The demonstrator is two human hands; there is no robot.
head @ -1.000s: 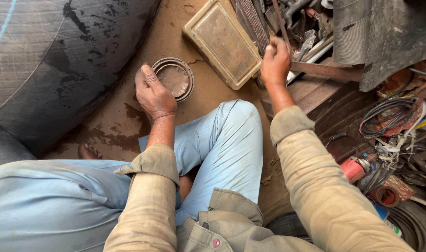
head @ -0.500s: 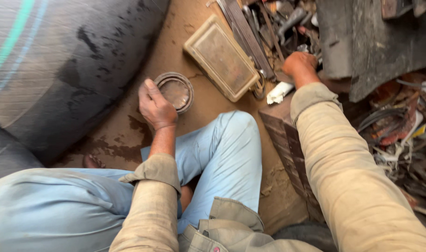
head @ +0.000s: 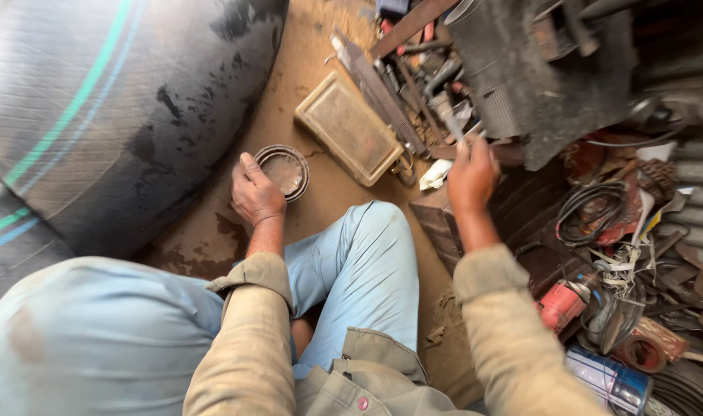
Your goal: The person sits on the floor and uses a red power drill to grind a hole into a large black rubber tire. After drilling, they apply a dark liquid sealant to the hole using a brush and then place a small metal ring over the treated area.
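The big tyre [head: 97,115] fills the 10 o'clock side. At 2 o'clock a pile of scrap metal [head: 536,85]. The flat rectangular tray [head: 350,127] at 12 o'clock looks empty, only dusty.

The round ring [head: 283,169] lies on the ground; left hand [head: 255,192] rests open on its rim. Right hand [head: 471,173], well apart, pinches a thin metal tool [head: 451,123] lifted from the pile. I judge the work on the ring is not started.
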